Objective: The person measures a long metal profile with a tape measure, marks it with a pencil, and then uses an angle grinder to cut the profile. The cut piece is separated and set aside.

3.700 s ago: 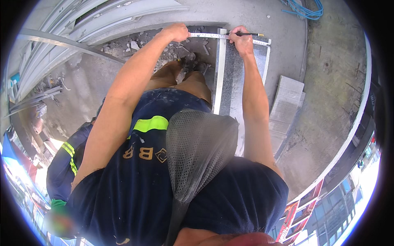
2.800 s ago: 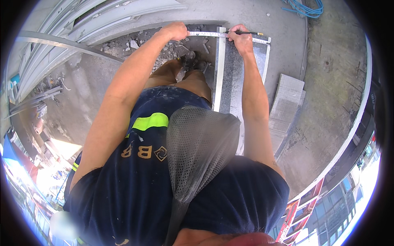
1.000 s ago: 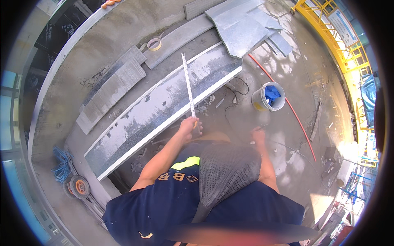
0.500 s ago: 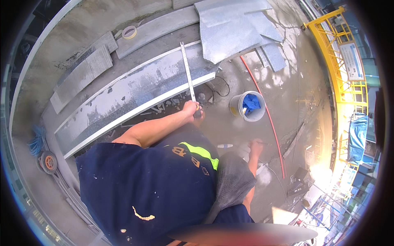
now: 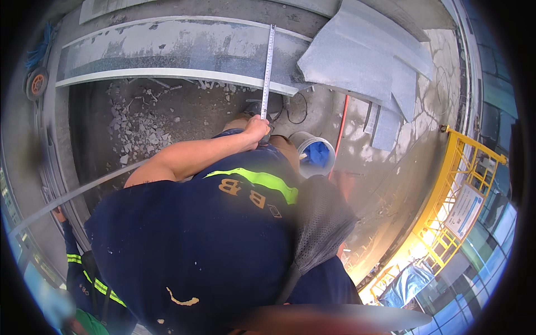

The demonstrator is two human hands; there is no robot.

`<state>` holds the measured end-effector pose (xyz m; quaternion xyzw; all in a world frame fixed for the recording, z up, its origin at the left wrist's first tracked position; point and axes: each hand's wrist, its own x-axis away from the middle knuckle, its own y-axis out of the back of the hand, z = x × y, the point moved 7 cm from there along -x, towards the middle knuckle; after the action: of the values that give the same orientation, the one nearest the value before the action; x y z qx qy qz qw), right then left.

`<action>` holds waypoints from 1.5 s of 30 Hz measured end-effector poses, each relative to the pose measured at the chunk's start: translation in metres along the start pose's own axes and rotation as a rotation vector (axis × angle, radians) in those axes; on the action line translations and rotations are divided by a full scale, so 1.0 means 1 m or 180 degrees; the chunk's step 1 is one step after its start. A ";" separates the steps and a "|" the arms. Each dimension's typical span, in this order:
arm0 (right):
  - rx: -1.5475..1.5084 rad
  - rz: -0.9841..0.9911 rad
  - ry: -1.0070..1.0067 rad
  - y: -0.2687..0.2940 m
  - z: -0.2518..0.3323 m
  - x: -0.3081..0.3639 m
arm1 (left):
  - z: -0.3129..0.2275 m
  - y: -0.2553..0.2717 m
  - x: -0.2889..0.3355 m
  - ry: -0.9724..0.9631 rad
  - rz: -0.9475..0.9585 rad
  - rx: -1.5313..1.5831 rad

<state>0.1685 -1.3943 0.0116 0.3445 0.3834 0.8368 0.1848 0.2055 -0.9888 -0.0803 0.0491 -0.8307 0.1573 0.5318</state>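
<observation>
We have swung round again; our left hand (image 5: pixel 255 129) now grips the steel ruler (image 5: pixel 268 71) laid across the stone slab (image 5: pixel 167 53), measuring its width. Our right hand seems hidden behind our body.

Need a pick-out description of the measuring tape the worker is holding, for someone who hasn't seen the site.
Start at the long grey stone slab lying across the top of the view, with rubble below it. A thin pale strip crosses the slab's right part, running down to the person's left hand: that is the measuring tape. It is the only narrow, straight, marked band there, unlike the red hose and white bucket to its right.
</observation>
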 end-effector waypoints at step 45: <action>0.1567 0.4217 0.3844 -0.337 0.393 0.051 | 0.011 0.043 0.009 -0.0646 -0.0639 0.0345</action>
<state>0.4311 -0.9478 -0.0415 0.0287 0.3064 0.7041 -0.6400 0.1813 -0.9504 -0.0854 0.1762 -0.8614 0.1421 0.4547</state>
